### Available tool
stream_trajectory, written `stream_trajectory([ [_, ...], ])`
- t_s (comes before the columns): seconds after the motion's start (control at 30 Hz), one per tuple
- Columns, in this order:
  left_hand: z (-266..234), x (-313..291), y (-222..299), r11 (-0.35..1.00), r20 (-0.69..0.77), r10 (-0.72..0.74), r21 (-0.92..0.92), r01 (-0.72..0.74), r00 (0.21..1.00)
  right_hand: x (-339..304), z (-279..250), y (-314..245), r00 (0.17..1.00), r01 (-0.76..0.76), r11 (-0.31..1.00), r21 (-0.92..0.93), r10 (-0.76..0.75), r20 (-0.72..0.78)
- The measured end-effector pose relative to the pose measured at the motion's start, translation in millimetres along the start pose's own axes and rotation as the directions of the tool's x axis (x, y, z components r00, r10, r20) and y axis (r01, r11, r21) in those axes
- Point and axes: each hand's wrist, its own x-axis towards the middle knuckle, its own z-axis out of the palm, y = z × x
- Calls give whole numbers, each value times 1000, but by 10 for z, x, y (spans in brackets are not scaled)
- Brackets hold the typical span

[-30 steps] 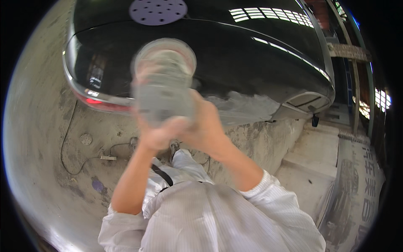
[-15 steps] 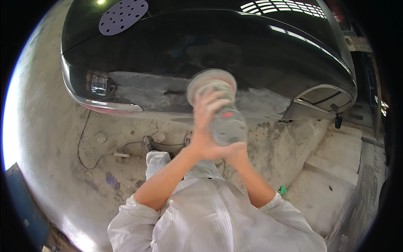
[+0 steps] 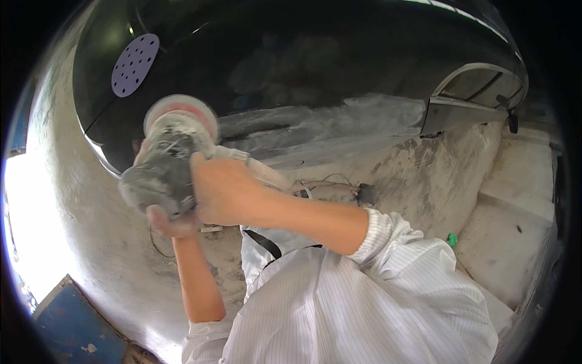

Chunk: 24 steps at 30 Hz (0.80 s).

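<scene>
Both hands hold a dusty grey orbital sander [image 3: 163, 161] with a round, red-edged pad [image 3: 180, 110]. My left hand [image 3: 173, 223] is under the rear of the body, its fingers partly hidden behind it. My right hand [image 3: 225, 189] closes against the right side, next to a pale hose or sleeve. The pad is at the black car panel [image 3: 273, 76], near its left end; whether it touches cannot be seen. Right of the sander, a whitish sanded strip [image 3: 339, 124] runs along the panel. A purple perforated sanding disc [image 3: 136, 65] rests on the car, beyond the pad.
A car window and mirror [image 3: 512, 118] are at the far right. Pale concrete slabs [image 3: 515, 206] lie below them. On the floor are a dark object by the car [image 3: 365, 193] and a green scrap [image 3: 452, 239]. A blue panel [image 3: 76, 318] stands at lower left.
The sander has moved left along the car side, from the middle of the sanded strip to its left end. My right forearm now reaches across to the left. The whole view has shifted.
</scene>
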Motion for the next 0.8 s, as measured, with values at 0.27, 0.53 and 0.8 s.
stream_trajectory([
  [0.27,717,-500,-374,965,276,-259,109,237,926,-775,-440,863,983,-119,993,-24,115,-143],
  [0.53,1731,-1049,-987,865,675,52,337,-372,736,-1666,-285,1914,776,110,911,397,171,-607],
  [0.8,86,-936,-552,993,35,-94,79,91,995,-682,172,766,984,-175,968,-181,180,8],
])
